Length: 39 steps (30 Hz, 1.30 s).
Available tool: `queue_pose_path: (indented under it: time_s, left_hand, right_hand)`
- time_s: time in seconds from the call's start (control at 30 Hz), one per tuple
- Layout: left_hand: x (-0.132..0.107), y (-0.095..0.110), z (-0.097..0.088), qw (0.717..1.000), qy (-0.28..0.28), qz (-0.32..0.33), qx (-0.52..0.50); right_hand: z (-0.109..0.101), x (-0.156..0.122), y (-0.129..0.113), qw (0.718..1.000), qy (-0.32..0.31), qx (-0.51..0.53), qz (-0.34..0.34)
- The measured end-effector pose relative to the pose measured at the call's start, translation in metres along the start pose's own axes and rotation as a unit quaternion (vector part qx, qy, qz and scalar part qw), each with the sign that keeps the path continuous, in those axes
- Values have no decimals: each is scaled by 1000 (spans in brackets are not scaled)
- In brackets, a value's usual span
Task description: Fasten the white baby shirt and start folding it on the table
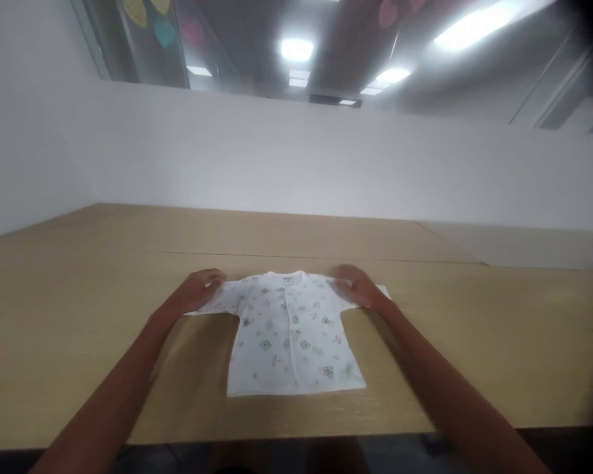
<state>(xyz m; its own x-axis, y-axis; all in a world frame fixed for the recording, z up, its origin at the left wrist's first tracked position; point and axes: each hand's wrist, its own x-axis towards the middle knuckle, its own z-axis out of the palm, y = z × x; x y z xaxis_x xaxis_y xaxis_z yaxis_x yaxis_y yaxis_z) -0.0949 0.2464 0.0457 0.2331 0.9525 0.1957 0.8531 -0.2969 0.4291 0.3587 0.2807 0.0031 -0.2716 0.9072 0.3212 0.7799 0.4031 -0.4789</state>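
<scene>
A small white baby shirt (291, 342) lies spread flat, its front up and both sleeves stretched out to the sides. It has a pale print of green and pink figures, a front placket and a label inside the neckline. At the sleeve on the left, my left hand (202, 289) rests with thumb and fingers apart. My right hand (354, 286) is over the opposite sleeve near the shoulder, its fingers reaching inward and blurred by motion. The cuff on that side shows beyond the wrist.
The shirt lies on a light wooden table (79, 329), whose front edge is close to my body. A seam crosses the tabletop behind the shirt. White partition walls (257, 158) stand at the back and left, with glass and ceiling lights above.
</scene>
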Motion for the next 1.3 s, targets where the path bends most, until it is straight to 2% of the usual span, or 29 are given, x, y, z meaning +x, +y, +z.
queue_pose_path:
  time_s: [0.13, 0.23, 0.3, 0.43, 0.57, 0.6, 0.63, 0.7, 0.77, 0.83, 0.9, 0.93, 0.97, 1.0, 1.03, 1.07, 1.13, 1.23, 1.3]
  left_hand:
    - [32, 38, 30, 998, -48, 45, -13]
    - [48, 46, 43, 998, -52, 45, 3]
    - [52, 46, 41, 997, -67, 43, 3]
    - [45, 38, 24, 994, -103, 42, -11]
    - [33, 27, 16, 982, -173, 51, -54]
    - [32, 26, 15, 980, -181, 58, -61]
    - [32, 27, 12, 981, -172, 65, -61]
    - [36, 34, 3, 990, -111, 82, -42]
    - [44, 51, -18, 994, -26, 100, -21]
    - [49, 73, -46, 991, 48, 123, -5]
    - [45, 92, -73, 975, 147, 160, 44]
    - [39, 98, -82, 959, 197, 185, 83]
    - [30, 100, -87, 943, 234, 204, 124]
    - [18, 99, -88, 926, 253, 225, 166]
    - [5, 93, -82, 912, 244, 256, 206]
    - [-9, 84, -72, 905, 213, 288, 230]
    - [-38, 60, -42, 902, 140, 314, 262]
    - [-70, 25, 2, 912, 58, 274, 300]
    - [-85, 9, 16, 925, 21, 242, 292]
  right_hand:
    - [25, 37, -26, 998, -49, 38, -3]
    - [31, 54, -36, 993, -104, 56, -3]
    - [26, 57, -37, 990, -129, 62, -1]
    - [5, 44, -34, 985, -155, 72, -14]
    - [-12, 26, -27, 972, -216, 75, -48]
    - [-15, 23, -26, 972, -215, 73, -54]
    - [-18, 23, -25, 977, -189, 70, -67]
    - [-27, 26, -29, 988, -86, 68, -105]
    - [-45, 34, -37, 987, 31, 66, -146]
    - [-70, 41, -49, 977, 121, 61, -167]
    - [-97, 40, -60, 958, 207, 32, -196]
    - [-108, 34, -64, 940, 247, -17, -237]
    - [-116, 26, -66, 918, 269, -67, -282]
    - [-120, 14, -66, 899, 265, -112, -331]
    - [-120, 0, -64, 879, 246, -151, -378]
    - [-116, -15, -59, 867, 220, -185, -408]
    - [-99, -47, -45, 857, 167, -238, -426]
    - [-71, -87, -17, 871, 101, -271, -397]
    - [-62, -106, -1, 886, 73, -281, -363]
